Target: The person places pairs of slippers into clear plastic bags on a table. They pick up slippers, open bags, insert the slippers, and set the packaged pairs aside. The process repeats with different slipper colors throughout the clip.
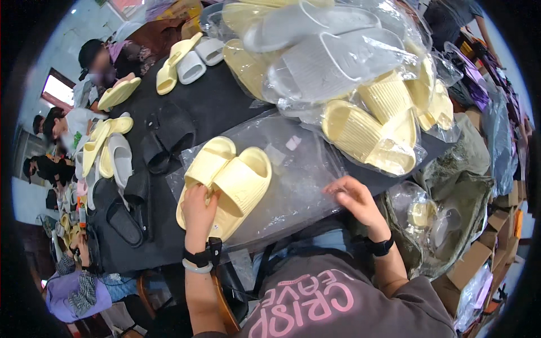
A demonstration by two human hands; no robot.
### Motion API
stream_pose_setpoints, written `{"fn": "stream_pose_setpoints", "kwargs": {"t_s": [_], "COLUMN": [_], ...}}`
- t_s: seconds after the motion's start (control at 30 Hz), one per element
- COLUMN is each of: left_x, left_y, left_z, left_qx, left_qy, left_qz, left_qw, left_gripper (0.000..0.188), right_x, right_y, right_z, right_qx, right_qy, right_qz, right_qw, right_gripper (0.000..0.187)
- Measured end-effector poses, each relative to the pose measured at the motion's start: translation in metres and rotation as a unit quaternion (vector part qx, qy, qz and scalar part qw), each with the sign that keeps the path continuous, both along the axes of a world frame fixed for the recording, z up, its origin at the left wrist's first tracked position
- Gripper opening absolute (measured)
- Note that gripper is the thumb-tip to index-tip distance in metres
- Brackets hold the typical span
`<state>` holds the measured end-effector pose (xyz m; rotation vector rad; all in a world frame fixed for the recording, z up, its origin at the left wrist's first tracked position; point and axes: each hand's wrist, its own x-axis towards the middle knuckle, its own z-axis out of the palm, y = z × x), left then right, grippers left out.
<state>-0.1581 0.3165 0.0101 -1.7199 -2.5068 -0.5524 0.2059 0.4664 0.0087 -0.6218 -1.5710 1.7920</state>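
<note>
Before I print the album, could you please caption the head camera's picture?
Left grip at two pale yellow slippers on clear plastic, right grip near its edge, bagged slippers piled beyond.

From above the near edge of the black worktop (225, 107), the camera, worn on the head, faces down, quite near to the left hand (200, 207) and the right hand (354, 198); its wide view reaches past the left edge into our room (79, 42).

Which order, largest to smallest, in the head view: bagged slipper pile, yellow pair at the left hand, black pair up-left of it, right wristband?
1. Bagged slipper pile
2. Yellow pair
3. Black pair
4. Right wristband
</note>
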Motion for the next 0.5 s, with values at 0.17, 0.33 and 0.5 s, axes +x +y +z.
{"fn": "stream_pose_setpoints", "kwargs": {"t_s": [0.17,0.33,0.5], "left_x": [-0.021,-0.027,-0.042], "left_y": [-0.006,-0.008,-0.007], "left_z": [-0.017,-0.016,-0.026], "left_qx": [0.034,-0.049,-0.031], "left_qy": [0.013,-0.042,-0.044], "left_qz": [-0.053,-0.012,-0.052], "left_qw": [0.998,0.998,0.997], "left_gripper": [0.023,0.032,0.028], "right_x": [0.011,0.027,0.024], "right_y": [-0.001,-0.019,-0.037], "right_z": [-0.008,-0.010,0.019], "right_qx": [0.272,0.276,0.316], "right_qy": [-0.242,-0.320,-0.205], "right_qz": [-0.079,-0.102,-0.266], "right_qw": [0.928,0.900,0.887], "right_gripper": [0.014,0.019,0.038]}}
